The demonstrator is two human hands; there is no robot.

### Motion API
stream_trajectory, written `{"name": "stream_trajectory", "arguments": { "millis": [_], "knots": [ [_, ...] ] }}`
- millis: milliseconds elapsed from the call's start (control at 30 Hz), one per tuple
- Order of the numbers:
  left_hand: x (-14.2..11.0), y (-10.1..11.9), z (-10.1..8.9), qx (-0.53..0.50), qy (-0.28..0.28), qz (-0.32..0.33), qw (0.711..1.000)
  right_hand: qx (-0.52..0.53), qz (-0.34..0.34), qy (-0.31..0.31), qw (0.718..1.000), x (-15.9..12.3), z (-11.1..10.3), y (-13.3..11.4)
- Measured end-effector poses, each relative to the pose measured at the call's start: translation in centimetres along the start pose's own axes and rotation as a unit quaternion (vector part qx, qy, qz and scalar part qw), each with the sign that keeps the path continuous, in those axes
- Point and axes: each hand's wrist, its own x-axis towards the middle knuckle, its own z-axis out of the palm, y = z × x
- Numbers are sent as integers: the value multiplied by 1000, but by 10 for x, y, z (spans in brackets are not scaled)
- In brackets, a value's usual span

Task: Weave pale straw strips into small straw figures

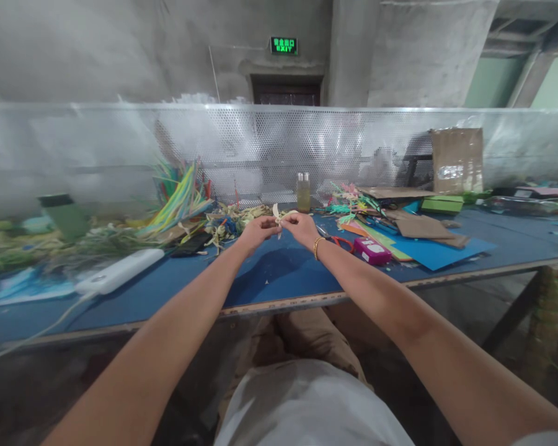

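Observation:
Over the blue tabletop, my two hands meet in front of me. My left hand is closed, its fingertips pinching a small cream-white piece with petal-like blades. Closed as well, my right hand pinches the same piece from the other side, so the hands nearly touch. Fingers cover the middle of the piece; its exact kind is unclear. Red-handled scissors lie on the table just right of my right wrist, beside a purple box.
At left are a white power strip with its cord, a dark phone-like slab and a bundle of coloured strips. A bottle stands behind my hands. Blue sheets and cardboard lie right. A perforated metal screen borders the back.

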Motion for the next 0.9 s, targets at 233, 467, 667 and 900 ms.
{"name": "stream_trajectory", "arguments": {
  "millis": [233,467,667,900],
  "knots": [
    [-2,5,1,10,7,-11,1000,0,-1,1,1000,0,0,1],
    [1,2,0,11,23,-27,999,-2,-10,-11,1000,1,0,1],
    [2,0,-1,8,20,-21,1000,-23,-14,-27,999,-1,0,-3],
    [1,2,0,-49,7,-49,998,-50,-18,-24,998,-2,-1,-3]
  ]
}}
